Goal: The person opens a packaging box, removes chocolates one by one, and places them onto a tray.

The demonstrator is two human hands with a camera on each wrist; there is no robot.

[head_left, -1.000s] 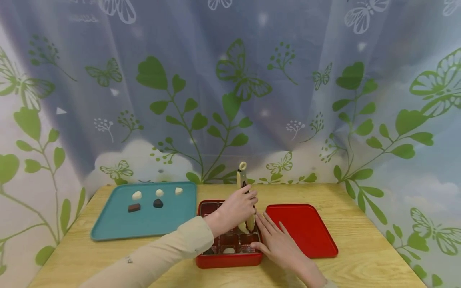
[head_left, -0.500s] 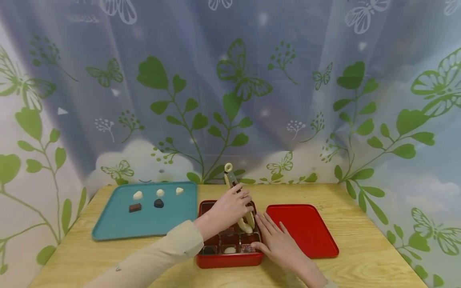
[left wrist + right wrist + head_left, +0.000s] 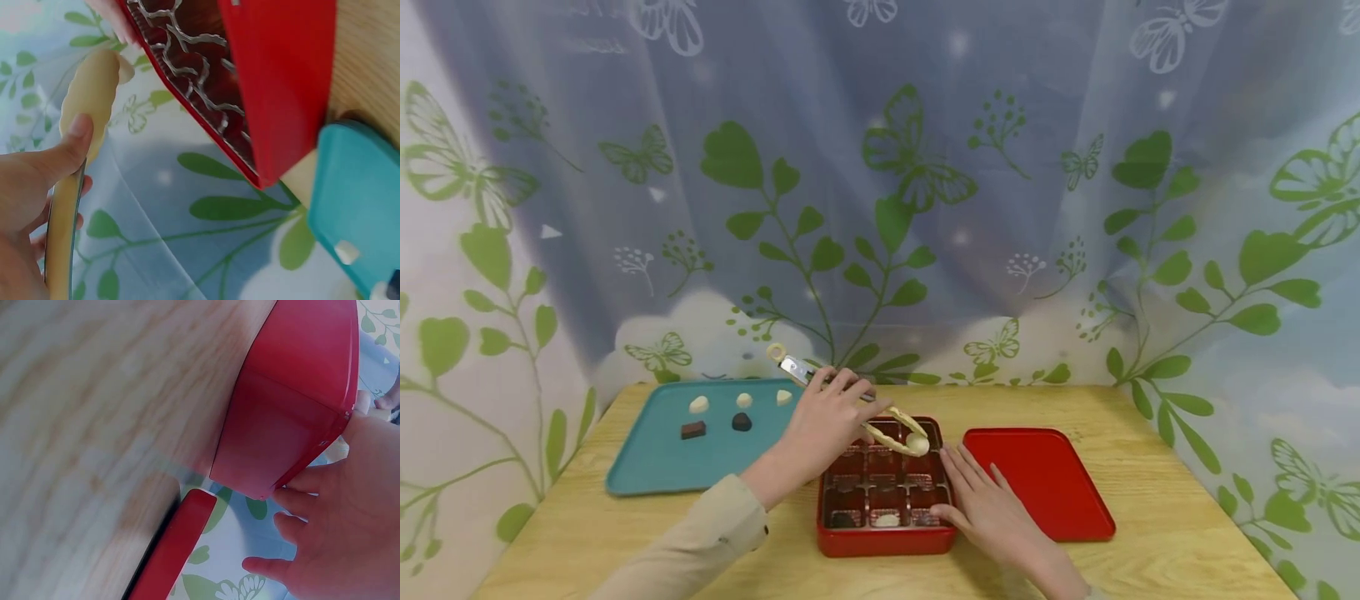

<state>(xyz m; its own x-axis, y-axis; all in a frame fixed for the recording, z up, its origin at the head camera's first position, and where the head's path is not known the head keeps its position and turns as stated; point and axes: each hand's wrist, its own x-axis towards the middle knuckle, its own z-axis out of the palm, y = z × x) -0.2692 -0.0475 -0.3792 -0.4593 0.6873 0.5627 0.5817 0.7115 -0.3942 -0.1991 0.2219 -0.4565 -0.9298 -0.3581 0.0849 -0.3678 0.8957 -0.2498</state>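
Observation:
My left hand point(image 3: 831, 412) grips a pair of pale-yellow kitchen tongs point(image 3: 793, 367) with a metal handle and an end ring. Between the tong tips sits a white chocolate point(image 3: 917, 444), held over the back right of the red box point(image 3: 887, 544). In the left wrist view the thumb lies along the tongs point(image 3: 90, 94), and the chocolate point(image 3: 125, 69) peeks out beside the tip. Clear dividers split the box into compartments; its front row holds a dark piece point(image 3: 842, 520), a pale one point(image 3: 887, 520) and another dark one. Fingers extended, my right hand point(image 3: 992, 508) rests against the box's right side.
A teal tray point(image 3: 651, 467) on the left carries several chocolates, white ones behind a brown bar point(image 3: 693, 430) and a dark piece point(image 3: 741, 422). Right of the box lies a flat red lid point(image 3: 1037, 483). A patterned curtain point(image 3: 1000, 208) hangs behind the wooden table.
The tongs have swung from near upright to a leftward slant and risen out of the box, with the white chocolate now visible in their tips. The right hand has stayed put.

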